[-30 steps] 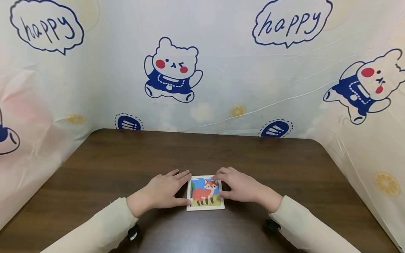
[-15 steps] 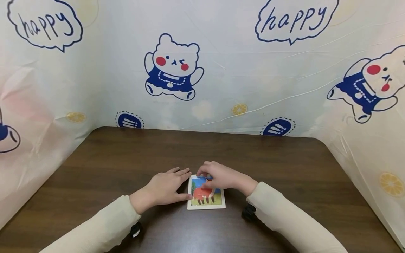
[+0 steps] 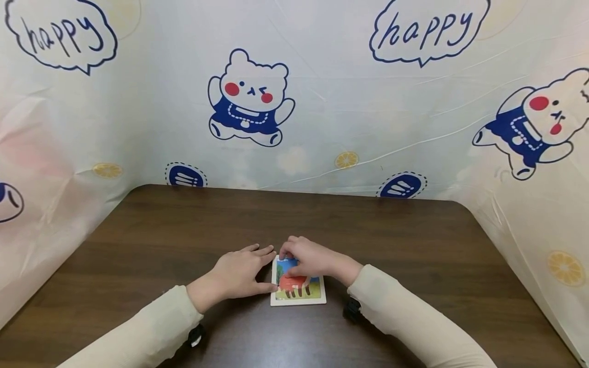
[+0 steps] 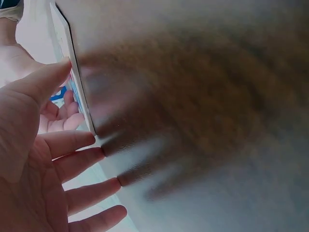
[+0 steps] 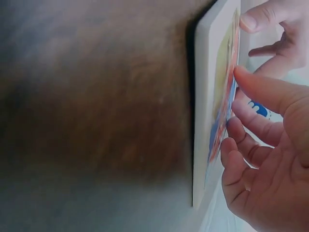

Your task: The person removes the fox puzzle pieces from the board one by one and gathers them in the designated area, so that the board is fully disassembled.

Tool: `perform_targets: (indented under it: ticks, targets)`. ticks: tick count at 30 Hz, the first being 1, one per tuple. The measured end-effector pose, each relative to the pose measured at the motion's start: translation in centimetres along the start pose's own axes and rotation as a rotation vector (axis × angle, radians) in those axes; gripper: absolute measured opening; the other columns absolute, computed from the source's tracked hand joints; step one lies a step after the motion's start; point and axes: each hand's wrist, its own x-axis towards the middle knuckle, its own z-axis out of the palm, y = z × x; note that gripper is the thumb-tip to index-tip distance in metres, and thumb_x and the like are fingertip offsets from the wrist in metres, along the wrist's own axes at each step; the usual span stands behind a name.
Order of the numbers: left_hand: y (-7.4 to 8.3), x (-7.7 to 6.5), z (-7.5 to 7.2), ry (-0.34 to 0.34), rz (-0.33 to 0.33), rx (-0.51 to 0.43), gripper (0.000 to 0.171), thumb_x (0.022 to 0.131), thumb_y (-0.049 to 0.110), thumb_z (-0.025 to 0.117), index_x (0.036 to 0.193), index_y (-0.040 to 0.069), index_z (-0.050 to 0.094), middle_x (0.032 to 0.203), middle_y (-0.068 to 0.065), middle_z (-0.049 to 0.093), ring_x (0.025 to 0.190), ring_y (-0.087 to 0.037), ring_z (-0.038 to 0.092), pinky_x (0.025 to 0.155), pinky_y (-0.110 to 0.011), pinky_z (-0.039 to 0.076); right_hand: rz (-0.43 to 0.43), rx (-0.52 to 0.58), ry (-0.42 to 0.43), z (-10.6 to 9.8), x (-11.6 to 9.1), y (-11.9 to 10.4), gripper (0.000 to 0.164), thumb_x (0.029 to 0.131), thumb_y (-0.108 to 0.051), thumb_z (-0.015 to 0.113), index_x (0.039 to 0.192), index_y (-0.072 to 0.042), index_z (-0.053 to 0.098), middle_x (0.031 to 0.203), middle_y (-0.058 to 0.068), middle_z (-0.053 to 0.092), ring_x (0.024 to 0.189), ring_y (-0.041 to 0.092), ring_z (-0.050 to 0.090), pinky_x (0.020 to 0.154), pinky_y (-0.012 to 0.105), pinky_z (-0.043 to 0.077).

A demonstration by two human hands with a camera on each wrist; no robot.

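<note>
A square jigsaw puzzle (image 3: 298, 301) in a white frame, with a red-orange animal on grass under blue sky, lies flat on the table. My left hand (image 3: 239, 273) has its fingers spread and straight, with the thumb and fingertips at the puzzle's left edge. Above the picture's upper part, my right hand (image 3: 310, 258) reaches across with bent fingers, hiding the animal's head. In the right wrist view, the thumb and fingertips of the right hand (image 5: 270, 140) touch the picture surface (image 5: 224, 87), and no lifted piece shows between them.
The brown wooden table (image 3: 294, 220) runs back to a pale printed curtain (image 3: 322, 112) that surrounds it on the far side and both flanks. A dark device is strapped under each sleeve cuff (image 3: 352, 309).
My right hand has moved left from the puzzle's right edge to over its upper part, covering the animal's head. My left hand has stayed at the left edge.
</note>
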Motion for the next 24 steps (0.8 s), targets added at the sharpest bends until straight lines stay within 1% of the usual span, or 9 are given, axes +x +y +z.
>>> perform_targets:
  ticks: [3,9,14,19,24]
  targets:
    - [-0.05,-0.06,0.06,0.004,-0.004,-0.006,0.081,0.082,0.064,0.068,0.144,0.014,0.054,0.151,-0.007,0.051,0.136,-0.037,0.050,0.095,-0.056,0.052,0.015,0.002,-0.002,0.13,0.14,-0.20,0.029,0.091,-0.023,0.073,0.115,-0.009,0.064,0.104,0.002,0.056,0.096,0.013,0.048,0.087,0.028,0.045]
    - [-0.08,-0.20,0.25,0.015,-0.007,-0.006,0.080,0.082,0.063,0.069,0.144,0.015,0.054,0.150,-0.006,0.051,0.137,-0.036,0.050,0.092,-0.055,0.054,0.058,0.007,-0.036,0.06,0.32,-0.53,0.029,0.091,-0.021,0.073,0.115,-0.008,0.061,0.108,0.002,0.054,0.101,0.015,0.048,0.092,0.030,0.045]
    - [-0.12,-0.21,0.37,0.014,-0.011,-0.007,0.080,0.081,0.064,0.069,0.143,0.015,0.055,0.150,-0.005,0.052,0.136,-0.036,0.050,0.093,-0.055,0.054,0.087,0.012,-0.059,0.08,0.53,-0.54,0.028,0.092,-0.022,0.072,0.113,-0.010,0.059,0.109,0.001,0.052,0.102,0.014,0.046,0.092,0.029,0.043]
    - [-0.09,-0.11,0.30,0.000,-0.013,0.005,0.082,0.082,0.066,0.068,0.144,0.015,0.054,0.151,-0.004,0.051,0.138,-0.035,0.049,0.093,-0.054,0.054,0.067,0.048,-0.050,0.10,0.61,-0.34,0.026,0.091,-0.017,0.072,0.110,-0.011,0.056,0.108,0.001,0.050,0.099,0.014,0.046,0.090,0.029,0.043]
    - [-0.01,-0.19,0.03,-0.003,-0.010,-0.003,0.081,0.082,0.064,0.069,0.144,0.014,0.054,0.151,-0.005,0.051,0.138,-0.036,0.048,0.092,-0.053,0.055,0.043,0.090,-0.025,0.10,0.63,-0.15,0.024,0.093,-0.009,0.069,0.113,-0.009,0.056,0.107,0.002,0.053,0.096,0.013,0.048,0.087,0.028,0.044]
